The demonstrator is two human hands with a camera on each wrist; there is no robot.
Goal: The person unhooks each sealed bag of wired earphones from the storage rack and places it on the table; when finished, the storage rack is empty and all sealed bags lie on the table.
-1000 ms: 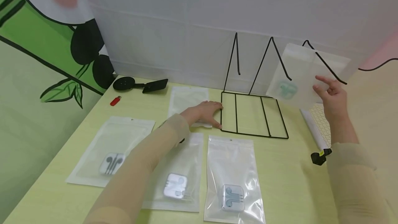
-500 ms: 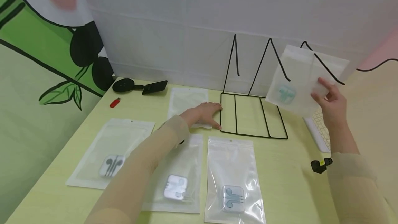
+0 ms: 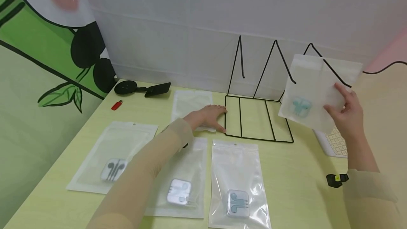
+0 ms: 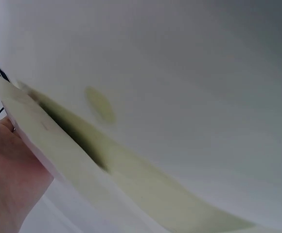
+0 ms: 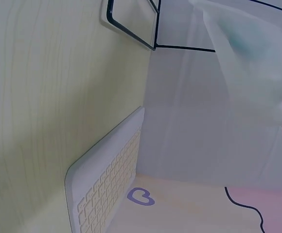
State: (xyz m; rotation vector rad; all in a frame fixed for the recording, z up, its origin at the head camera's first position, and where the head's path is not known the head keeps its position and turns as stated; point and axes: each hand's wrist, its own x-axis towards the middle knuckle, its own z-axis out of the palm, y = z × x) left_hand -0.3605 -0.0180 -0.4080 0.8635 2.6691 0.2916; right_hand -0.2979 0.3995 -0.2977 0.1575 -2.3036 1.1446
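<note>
My right hand [image 3: 348, 114] pinches the right side of a frosted zip bag [image 3: 313, 91] with pale teal earphones [image 3: 301, 107] in it. In the head view the bag is behind the right prong of a black wire rack [image 3: 241, 116]; whether its hole is on that prong I cannot tell. My left hand [image 3: 210, 116] touches the rack's left base bar with thumb and fingers spread apart, above another frosted bag [image 3: 192, 98]. The left wrist view shows part of this hand [image 4: 9, 184] close to pale bag film [image 4: 58, 141].
Three zip bags with earphone cases lie in front: left [image 3: 130, 140], middle [image 3: 190, 162] and right [image 3: 235, 165]. A black spatula-like tool [image 3: 158, 89] and a red USB stick [image 3: 117, 105] lie back left. A white keyboard [image 5: 107, 179] is at right.
My right hand has moved down and slightly right, with the bag it pinches, and the bag's angle has shifted. My left hand has stayed at the rack's base.
</note>
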